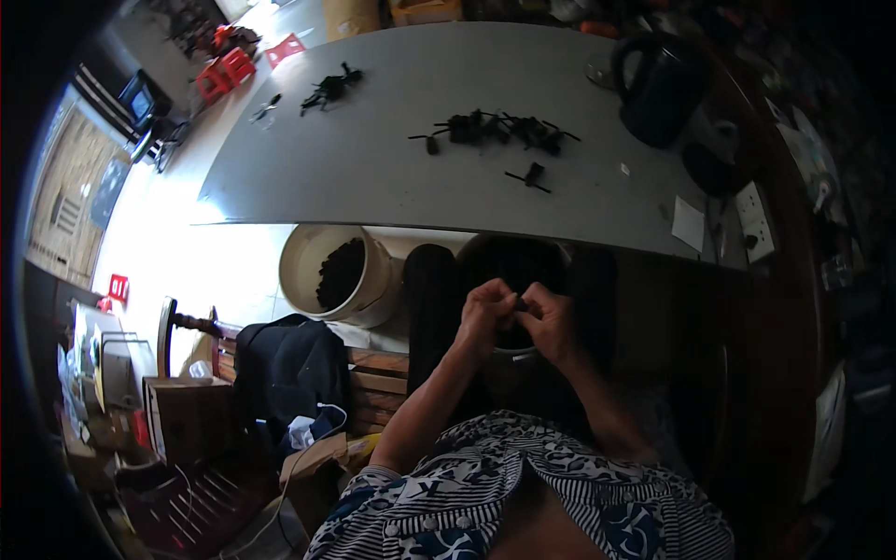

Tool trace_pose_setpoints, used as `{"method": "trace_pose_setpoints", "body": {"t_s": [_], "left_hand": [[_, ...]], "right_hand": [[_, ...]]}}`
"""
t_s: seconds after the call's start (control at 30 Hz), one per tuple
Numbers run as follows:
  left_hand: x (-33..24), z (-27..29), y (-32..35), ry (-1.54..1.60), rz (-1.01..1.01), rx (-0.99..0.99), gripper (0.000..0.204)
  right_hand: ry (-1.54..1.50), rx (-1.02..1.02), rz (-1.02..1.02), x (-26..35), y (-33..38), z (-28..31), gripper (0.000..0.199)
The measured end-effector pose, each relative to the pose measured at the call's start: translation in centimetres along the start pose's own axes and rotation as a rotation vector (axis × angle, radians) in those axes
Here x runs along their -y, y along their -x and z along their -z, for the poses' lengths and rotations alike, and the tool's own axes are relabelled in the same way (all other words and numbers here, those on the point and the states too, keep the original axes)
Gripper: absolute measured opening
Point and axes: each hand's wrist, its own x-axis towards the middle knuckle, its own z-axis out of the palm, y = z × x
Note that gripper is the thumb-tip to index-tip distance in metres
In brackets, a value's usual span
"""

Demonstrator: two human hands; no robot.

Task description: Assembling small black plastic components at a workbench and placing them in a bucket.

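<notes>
One pale bucket [377, 280] is standing on the left, with black bits [342, 273] lying in it. Farther back, a small black heap [330, 90] is resting on the gray counter [308, 168]. Next, a bigger black heap [471, 128] is lying nearer the middle. The left hand [487, 306] is pinching, its grip almost closed, and the right hand [549, 322] is doing the same. Together they seem to be holding a small dark bit [521, 304] over a second bucket [515, 356] between the knees. Dim light is hiding it, so a fingertip could be slipping and dropping it into the dark. Pressing too hard could be bending it. Rightmost, a dark jug [658, 98] is standing; a bump could be tipping it.
</notes>
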Motion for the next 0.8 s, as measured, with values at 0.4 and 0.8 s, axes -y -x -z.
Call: {"method": "trace_pose_setpoints", "body": {"t_s": [0.4, 0.8], "left_hand": [[2.9, 3.5, -6.6, -0.297, 0.194, -0.181, 0.032], [-2.5, 2.1, -4.0, -0.083, -0.094, 0.132, 0.032]], "right_hand": [[0.749, -0.211, 0.217, -1.9, -15.8, 1.5, 0.016], [-0.138, 0.103, 0.219, -1.1, -9.9, 2.6, 0.013]]}}
